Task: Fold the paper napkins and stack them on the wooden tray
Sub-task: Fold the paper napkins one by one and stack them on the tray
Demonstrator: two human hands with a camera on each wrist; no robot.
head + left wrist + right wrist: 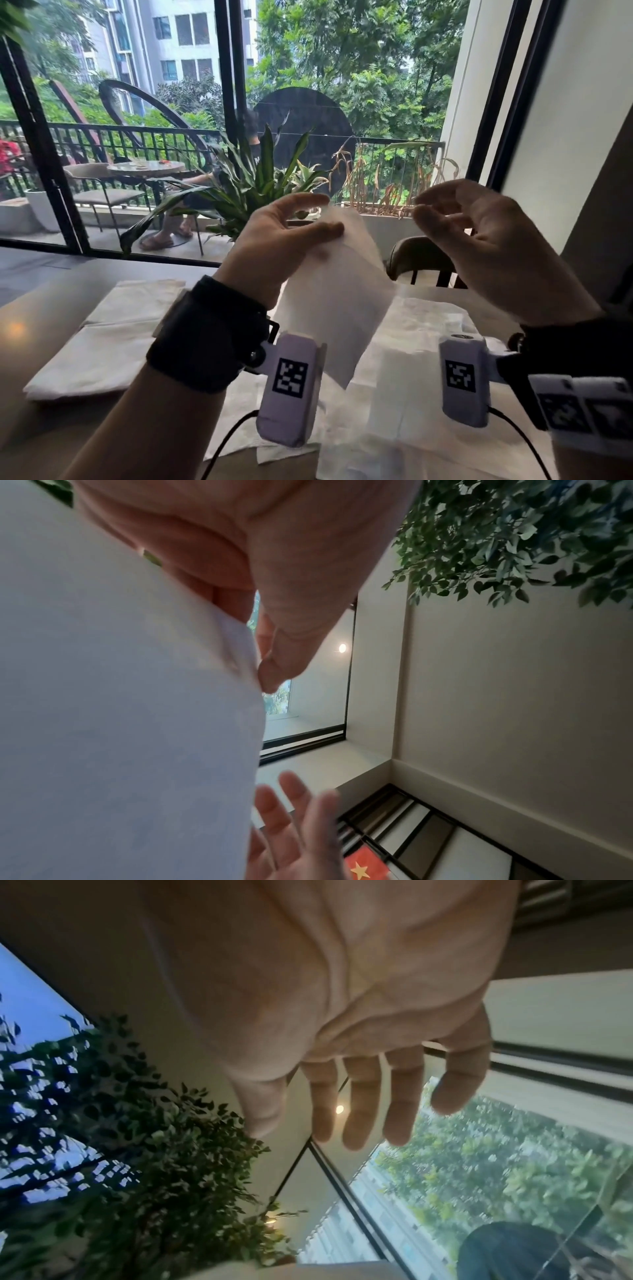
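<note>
My left hand (329, 214) is raised above the table and pinches the top edge of a white paper napkin (337, 301) between thumb and fingers; the sheet hangs down, blurred. In the left wrist view the napkin (120, 696) fills the left side beside my thumb (291, 642). My right hand (424, 209) hovers just right of the napkin, fingers relaxed and apart, holding nothing; the right wrist view shows its bare palm and spread fingers (359, 1110). A pile of folded napkins (102, 335) lies at the left of the table. I cannot make out a wooden tray.
Unfolded white napkins (421, 346) cover the table (30, 346) below my hands. A dark chair back (421, 260) stands across the table. Beyond it are a leafy potted plant (253, 185), a glass wall with black frames, and a person seated on the balcony.
</note>
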